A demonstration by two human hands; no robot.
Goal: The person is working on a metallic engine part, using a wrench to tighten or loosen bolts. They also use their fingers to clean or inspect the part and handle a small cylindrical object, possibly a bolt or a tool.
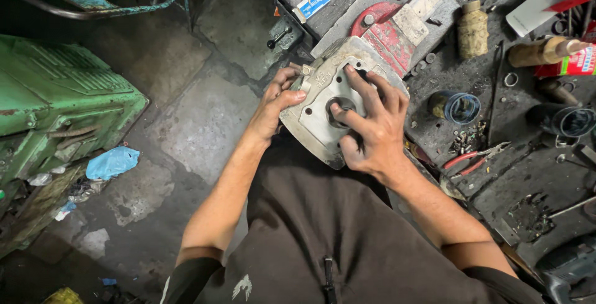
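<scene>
A grey cast-metal engine part (313,115), flat-faced with a round bore in its middle, is held in front of my body at the edge of a workbench. My left hand (276,102) grips its left edge, thumb on the face. My right hand (369,124) lies spread over the face, with the thumb at the round bore (341,105) and the fingers reaching toward the far edge. The part's lower right corner is hidden under my right palm.
The dirty workbench (496,174) on the right carries a red metal vise (388,34), red-handled pliers (475,158), a blue-rimmed cup (456,107), spools, boxes and small scraps. A green machine (56,102) stands at left on the stone floor (205,124), with blue plastic litter (112,162).
</scene>
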